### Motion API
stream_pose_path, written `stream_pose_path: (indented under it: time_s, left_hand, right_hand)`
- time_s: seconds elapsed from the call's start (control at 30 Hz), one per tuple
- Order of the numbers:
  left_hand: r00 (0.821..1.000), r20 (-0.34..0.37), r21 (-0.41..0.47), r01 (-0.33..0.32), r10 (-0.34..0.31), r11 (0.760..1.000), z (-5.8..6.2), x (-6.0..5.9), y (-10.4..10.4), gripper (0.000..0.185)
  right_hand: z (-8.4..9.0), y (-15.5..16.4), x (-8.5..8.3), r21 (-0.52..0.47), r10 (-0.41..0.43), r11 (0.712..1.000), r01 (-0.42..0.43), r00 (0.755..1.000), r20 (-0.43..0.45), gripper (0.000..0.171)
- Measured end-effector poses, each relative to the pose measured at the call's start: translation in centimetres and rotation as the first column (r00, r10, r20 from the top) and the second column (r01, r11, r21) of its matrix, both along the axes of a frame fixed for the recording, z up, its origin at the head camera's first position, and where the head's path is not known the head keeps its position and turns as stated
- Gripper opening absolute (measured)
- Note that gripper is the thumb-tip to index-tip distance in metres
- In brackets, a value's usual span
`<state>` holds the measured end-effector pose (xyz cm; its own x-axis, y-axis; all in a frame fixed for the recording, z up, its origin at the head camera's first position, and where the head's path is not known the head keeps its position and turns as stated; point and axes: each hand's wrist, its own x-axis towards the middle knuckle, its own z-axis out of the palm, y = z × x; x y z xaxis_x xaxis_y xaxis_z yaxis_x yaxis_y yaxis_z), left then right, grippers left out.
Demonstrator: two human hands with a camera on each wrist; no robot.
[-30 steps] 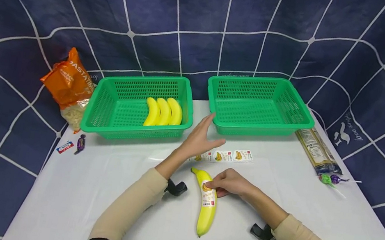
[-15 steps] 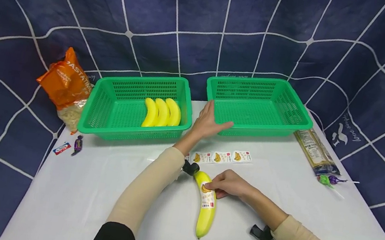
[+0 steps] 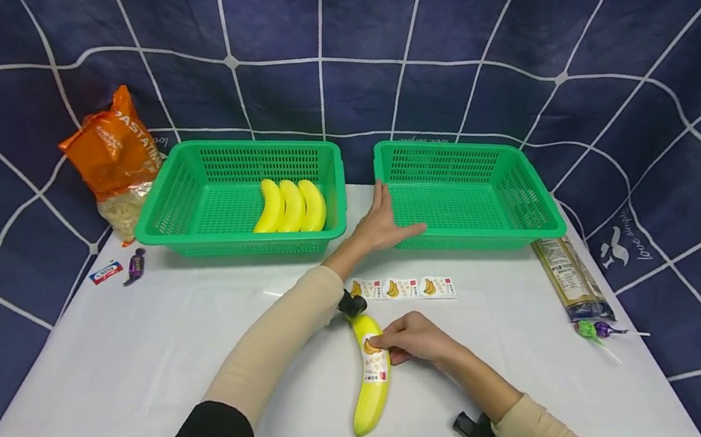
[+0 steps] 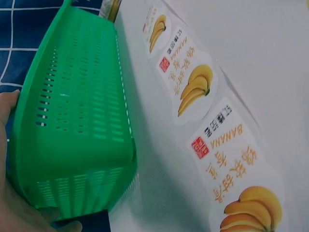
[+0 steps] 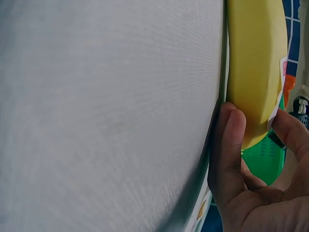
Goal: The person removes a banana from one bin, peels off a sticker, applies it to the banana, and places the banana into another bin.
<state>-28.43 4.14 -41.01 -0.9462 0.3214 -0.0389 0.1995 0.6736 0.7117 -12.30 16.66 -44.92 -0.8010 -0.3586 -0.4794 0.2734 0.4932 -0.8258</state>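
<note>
A yellow banana [image 3: 371,395] lies on the white table with a label [image 3: 375,364] on its upper half. My right hand [image 3: 416,336] pinches it at the label; in the right wrist view the thumb [image 5: 231,130] sits against the banana [image 5: 253,63] and a finger touches the label's edge. My left hand [image 3: 382,225] rests with straight fingers on the front left corner of the empty right green basket [image 3: 549,210], seen close in the left wrist view as the basket [image 4: 77,121]. A strip of banana stickers [image 3: 404,288] [image 4: 212,130] lies between the hands.
A left green basket [image 3: 156,197] holds three bananas [image 3: 292,204]. An orange pasta bag [image 3: 112,153] and small candies [image 3: 135,266] lie at the left. A noodle packet [image 3: 569,278] and lollipops [image 3: 599,330] lie at the right. A dark blue cloth hangs behind.
My left hand moved from above the sticker strip back to the right basket's corner and now rests there. The right hand stayed on the banana.
</note>
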Motion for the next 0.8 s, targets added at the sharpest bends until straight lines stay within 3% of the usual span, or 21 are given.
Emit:
stream_pose_path:
  time_s: [0.43,0.8]
  left_hand:
    - [1.0,-0.013,0.158,0.009,-0.007,0.987,-0.71,-0.05,0.13,0.121]
    - [1.0,-0.004,0.195,-0.001,0.001,0.981,-0.79,-0.08,0.12,0.122]
  right_hand:
    - [0.0,0.0,-0.01,-0.02,0.012,1.0,-0.012,1.0,0.003,0.032]
    - [-0.01,0.27,-0.21,-0.008,-0.001,1.0,0.001,1.0,-0.003,0.032]
